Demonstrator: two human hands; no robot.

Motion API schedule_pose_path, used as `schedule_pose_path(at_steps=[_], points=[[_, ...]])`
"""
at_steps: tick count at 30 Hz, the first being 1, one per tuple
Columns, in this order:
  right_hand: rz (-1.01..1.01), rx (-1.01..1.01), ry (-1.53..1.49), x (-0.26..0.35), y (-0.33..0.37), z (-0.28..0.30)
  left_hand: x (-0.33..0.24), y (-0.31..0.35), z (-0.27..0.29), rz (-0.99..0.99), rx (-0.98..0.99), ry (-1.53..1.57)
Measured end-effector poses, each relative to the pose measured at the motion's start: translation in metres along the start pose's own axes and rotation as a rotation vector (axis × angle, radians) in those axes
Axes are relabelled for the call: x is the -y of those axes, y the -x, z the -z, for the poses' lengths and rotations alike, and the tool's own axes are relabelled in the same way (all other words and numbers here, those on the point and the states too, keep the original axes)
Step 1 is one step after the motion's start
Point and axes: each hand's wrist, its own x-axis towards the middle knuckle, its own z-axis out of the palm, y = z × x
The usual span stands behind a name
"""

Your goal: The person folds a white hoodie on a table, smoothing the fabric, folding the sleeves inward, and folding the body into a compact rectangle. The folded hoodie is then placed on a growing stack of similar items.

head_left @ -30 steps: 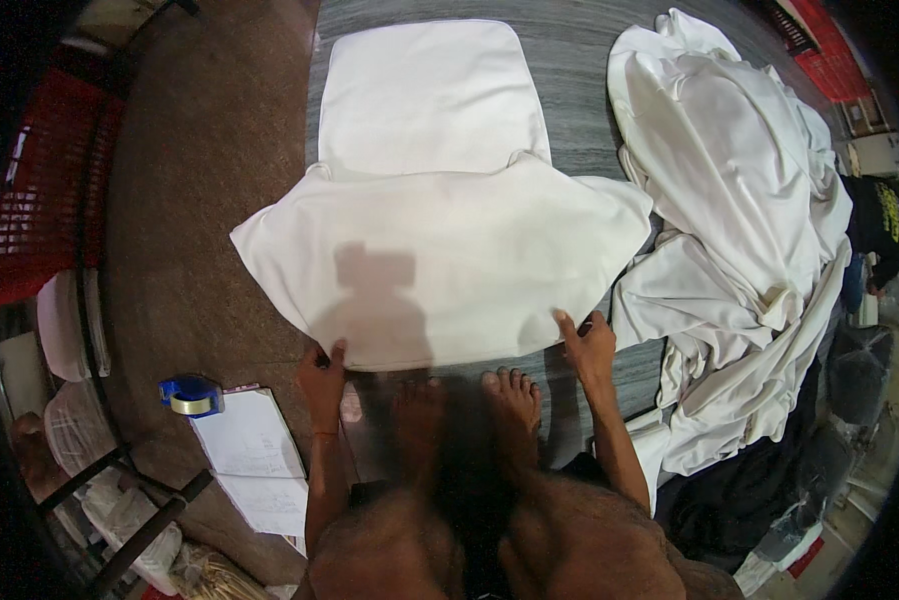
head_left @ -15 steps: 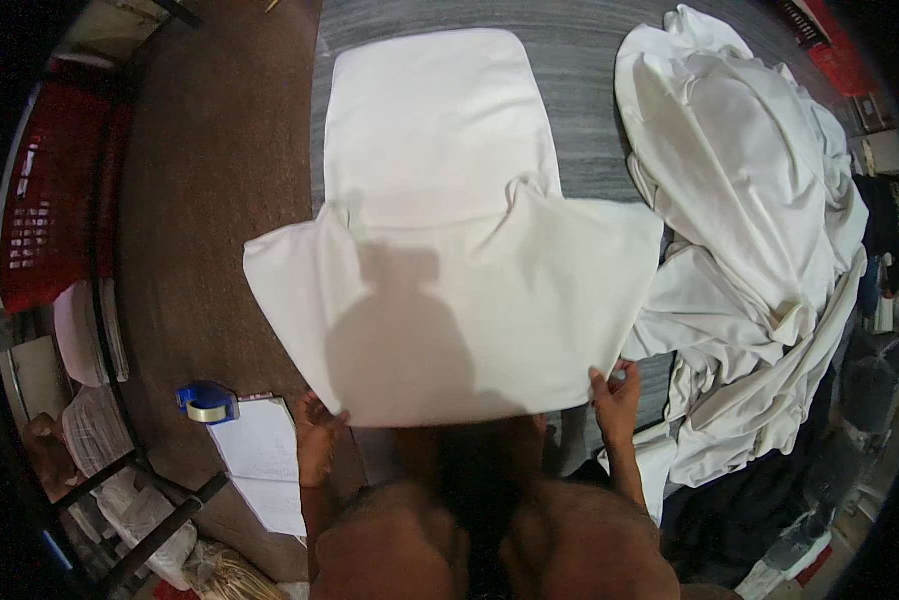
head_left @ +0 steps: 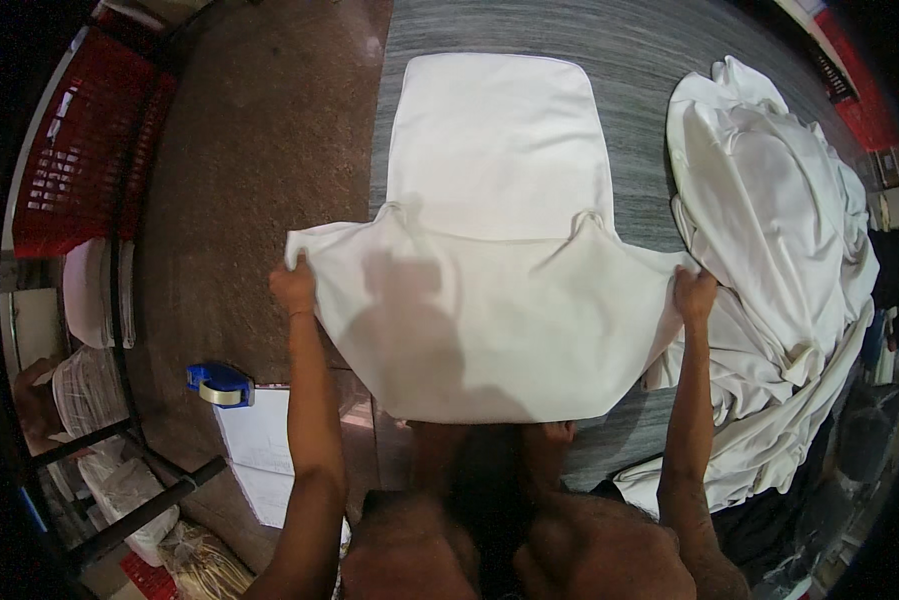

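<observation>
A white fabric cover [head_left: 509,320], wide at the near part and narrower at the far part, lies spread out before me. Its far panel [head_left: 499,140] is flat with rounded corners. My left hand [head_left: 293,284] is closed on the cover's left side corner. On the opposite side, my right hand [head_left: 694,294] grips the right corner, so the near part is pulled taut between them. Small folds bunch up where the two widths meet. A shadow falls across the near part.
To the right lies a heap of white fabric [head_left: 769,220] on a grey striped sheet [head_left: 639,90]. At the left are a blue tape dispenser [head_left: 219,386], white papers [head_left: 256,455], a red crate [head_left: 94,140] and a black metal frame [head_left: 149,510]. Brown floor [head_left: 259,150] borders the sheet.
Both my hands have moved from the cover's near corners up to its outer side corners and now grip there. The view has shifted, so the cover appears farther right.
</observation>
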Motion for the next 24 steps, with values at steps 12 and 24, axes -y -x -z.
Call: schedule_pose_path(at_steps=[12,24], points=[[-0.253,0.135,-0.066,-0.014,-0.007,0.021,0.027,-0.031,0.026,0.217,0.232,0.631],[-0.221,0.282,-0.228,-0.01,-0.002,0.039,0.038,-0.052,0.047,0.062,0.275,0.128]])
